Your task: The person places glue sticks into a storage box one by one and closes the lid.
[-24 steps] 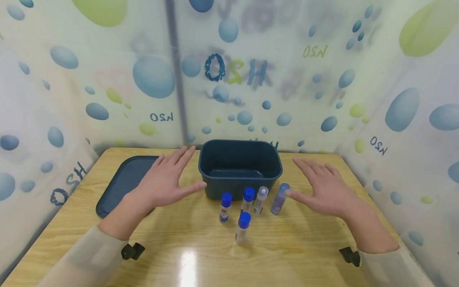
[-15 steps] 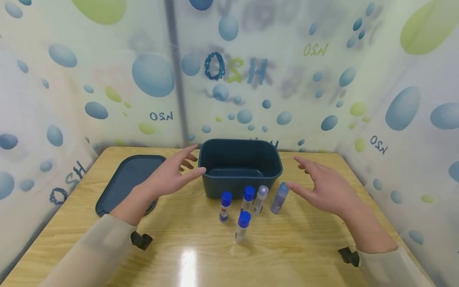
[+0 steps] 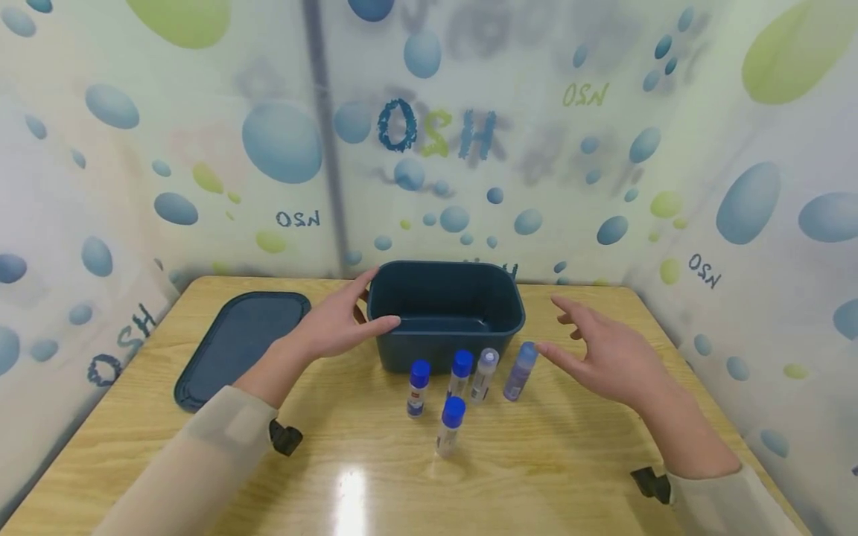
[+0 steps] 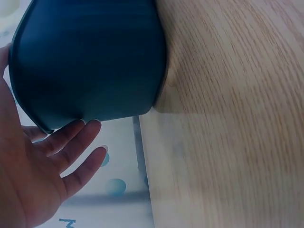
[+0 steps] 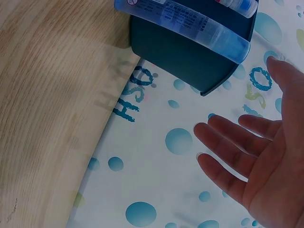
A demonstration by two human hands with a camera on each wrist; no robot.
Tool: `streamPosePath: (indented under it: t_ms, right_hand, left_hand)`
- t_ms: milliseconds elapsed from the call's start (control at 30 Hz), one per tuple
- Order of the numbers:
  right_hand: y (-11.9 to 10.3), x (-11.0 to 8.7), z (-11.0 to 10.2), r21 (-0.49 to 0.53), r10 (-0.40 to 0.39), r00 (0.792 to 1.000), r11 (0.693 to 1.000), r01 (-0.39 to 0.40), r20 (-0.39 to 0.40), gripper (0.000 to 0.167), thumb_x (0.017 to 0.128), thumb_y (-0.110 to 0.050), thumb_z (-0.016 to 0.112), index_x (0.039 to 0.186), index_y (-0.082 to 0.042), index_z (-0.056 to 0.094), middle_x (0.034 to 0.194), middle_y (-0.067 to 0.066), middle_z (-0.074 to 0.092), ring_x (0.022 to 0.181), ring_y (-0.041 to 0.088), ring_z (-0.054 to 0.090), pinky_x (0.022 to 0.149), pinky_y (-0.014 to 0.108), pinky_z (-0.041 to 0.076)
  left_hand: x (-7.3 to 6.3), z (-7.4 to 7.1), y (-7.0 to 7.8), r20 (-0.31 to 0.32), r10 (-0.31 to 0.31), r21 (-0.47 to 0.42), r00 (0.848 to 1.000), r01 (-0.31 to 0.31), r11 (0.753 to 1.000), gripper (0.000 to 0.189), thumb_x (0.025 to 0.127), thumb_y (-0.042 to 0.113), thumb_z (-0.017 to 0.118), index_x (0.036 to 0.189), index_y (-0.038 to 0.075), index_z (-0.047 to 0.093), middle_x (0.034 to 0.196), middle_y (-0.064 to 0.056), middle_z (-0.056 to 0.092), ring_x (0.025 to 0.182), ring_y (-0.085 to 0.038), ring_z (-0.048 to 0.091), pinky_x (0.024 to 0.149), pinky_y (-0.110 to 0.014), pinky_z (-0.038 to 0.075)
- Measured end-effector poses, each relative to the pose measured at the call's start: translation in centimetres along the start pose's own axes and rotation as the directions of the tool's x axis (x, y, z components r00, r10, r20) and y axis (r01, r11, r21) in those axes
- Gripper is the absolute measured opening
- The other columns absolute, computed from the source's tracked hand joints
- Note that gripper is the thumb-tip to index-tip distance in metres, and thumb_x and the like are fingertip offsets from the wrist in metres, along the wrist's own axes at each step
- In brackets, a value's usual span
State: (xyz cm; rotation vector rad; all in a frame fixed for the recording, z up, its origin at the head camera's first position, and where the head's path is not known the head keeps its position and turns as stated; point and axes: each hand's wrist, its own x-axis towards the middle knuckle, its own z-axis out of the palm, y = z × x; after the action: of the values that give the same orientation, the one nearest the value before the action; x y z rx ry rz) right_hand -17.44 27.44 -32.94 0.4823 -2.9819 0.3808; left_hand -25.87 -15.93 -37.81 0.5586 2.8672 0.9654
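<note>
A dark teal plastic bin (image 3: pixel 415 346) stands at the back of the table. My left hand (image 3: pixel 338 320) is at its left end, thumb over the rim and loosely bent fingertips (image 4: pixel 92 126) against the outer wall in the left wrist view. My right hand (image 3: pixel 613 357) hovers right of the bin, fingers spread and slightly bent, holding nothing. Its thumb overlaps the cap of a bluish-purple glue stick (image 3: pixel 520 372) in the head view. Several other glue sticks stand in front of the bin: a clear-capped one (image 3: pixel 484 376) and blue-capped ones, the nearest glue stick (image 3: pixel 450 426) foremost.
A flat dark blue lid (image 3: pixel 241 339) lies on the wooden table (image 3: pixel 322 447) at the left, partly behind my left forearm. White curtains (image 3: pixel 563 164) with blue and green dots enclose the back and sides.
My left hand has moved right to the bin's left end, its fingers bending from nearly straight. The right hand's fingers have bent a little, while the hand stays nearly in place.
</note>
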Motion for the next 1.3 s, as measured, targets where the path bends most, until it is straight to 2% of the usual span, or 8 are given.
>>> streamPosePath:
  t_ms: [133, 267, 467, 600, 700, 867, 1100, 1300]
  right_hand:
    - [0.0, 0.0, 0.2, -0.001, 0.003, 1.000, 1.000, -0.003, -0.007, 0.085, 0.105, -0.065, 0.063, 0.167, -0.010, 0.042, 0.152, 0.019, 0.066, 0.124, 0.038, 0.074, 0.092, 0.059, 0.061]
    - [0.1, -0.1, 0.4, 0.014, 0.012, 1.000, 1.000, -0.012, -0.016, 0.077, 0.107, -0.061, 0.063, 0.164, -0.011, 0.048, 0.148, 0.017, 0.069, 0.120, 0.035, 0.076, 0.091, 0.058, 0.062]
    - [0.2, 0.0, 1.0, 0.135, 0.008, 0.999, 0.991, -0.002, -0.040, 0.061, 0.111, -0.052, 0.062, 0.155, -0.011, 0.059, 0.137, 0.013, 0.076, 0.110, 0.031, 0.077, 0.090, 0.056, 0.062]
    - [0.3, 0.2, 1.5, 0.237, 0.001, 0.998, 0.971, 0.014, -0.062, 0.050, 0.112, -0.043, 0.064, 0.150, -0.010, 0.065, 0.132, 0.011, 0.078, 0.107, 0.028, 0.077, 0.092, 0.051, 0.062]
    - [0.4, 0.3, 2.0, 0.302, 0.007, 0.998, 0.953, 0.012, -0.062, 0.043, 0.112, -0.038, 0.066, 0.146, -0.012, 0.068, 0.130, 0.008, 0.078, 0.108, 0.025, 0.076, 0.092, 0.043, 0.062]
    - [0.6, 0.3, 2.7, 0.424, 0.029, 1.000, 0.905, -0.029, 0.006, 0.042, 0.110, -0.037, 0.070, 0.145, -0.014, 0.069, 0.134, 0.007, 0.077, 0.109, 0.021, 0.073, 0.086, 0.029, 0.060]
    - [0.8, 0.4, 3.7, 0.527, 0.005, 0.999, 0.850, -0.024, 0.037, 0.042, 0.106, -0.032, 0.076, 0.143, -0.013, 0.070, 0.136, 0.008, 0.075, 0.109, 0.021, 0.071, 0.087, 0.026, 0.059]
    - [0.9, 0.5, 4.5, 0.557, -0.001, 0.999, 0.830, -0.025, 0.047, 0.040, 0.103, -0.025, 0.080, 0.138, -0.010, 0.071, 0.126, 0.007, 0.076, 0.105, 0.021, 0.070, 0.085, 0.025, 0.059]
  left_hand:
    - [-0.1, 0.2, -0.3, 0.006, -0.021, -0.023, 1.000, 0.021, 1.000, 0.111, 0.096, 0.077, 0.067, 0.179, 0.029, 0.011, 0.153, -0.015, 0.058, 0.108, -0.026, 0.071, 0.090, -0.048, 0.060]
    - [0.0, 0.2, -0.3, 0.024, -0.057, -0.057, 0.998, 0.059, 0.997, 0.112, 0.094, 0.079, 0.068, 0.178, 0.033, 0.010, 0.145, -0.016, 0.062, 0.106, -0.027, 0.072, 0.084, -0.046, 0.060]
    - [0.2, 0.3, -0.3, 0.040, -0.076, -0.101, 0.996, 0.079, 0.992, 0.111, 0.094, 0.077, 0.070, 0.177, 0.036, 0.009, 0.135, -0.015, 0.066, 0.095, -0.024, 0.072, 0.079, -0.041, 0.058]
    - [0.2, 0.4, -0.4, 0.035, -0.074, -0.122, 0.997, 0.077, 0.990, 0.110, 0.095, 0.075, 0.071, 0.177, 0.036, 0.009, 0.129, -0.014, 0.067, 0.092, -0.023, 0.070, 0.077, -0.039, 0.056]
    - [0.1, 0.6, -0.3, 0.027, -0.070, -0.129, 0.997, 0.073, 0.989, 0.109, 0.096, 0.075, 0.070, 0.177, 0.037, 0.008, 0.124, -0.012, 0.068, 0.091, -0.023, 0.070, 0.076, -0.040, 0.056]
    - [0.0, 0.8, -0.3, 0.022, -0.071, -0.138, 0.997, 0.073, 0.988, 0.107, 0.097, 0.075, 0.068, 0.177, 0.039, 0.007, 0.119, -0.010, 0.070, 0.089, -0.023, 0.069, 0.076, -0.040, 0.055]
    - [0.0, 0.9, -0.4, 0.020, -0.075, -0.136, 0.997, 0.077, 0.988, 0.107, 0.097, 0.076, 0.068, 0.177, 0.040, 0.006, 0.117, -0.010, 0.070, 0.088, -0.023, 0.068, 0.076, -0.040, 0.055]
    - [0.0, 0.9, -0.3, 0.022, -0.078, -0.130, 0.997, 0.081, 0.988, 0.107, 0.097, 0.077, 0.067, 0.177, 0.040, 0.005, 0.116, -0.010, 0.070, 0.088, -0.023, 0.068, 0.076, -0.039, 0.055]
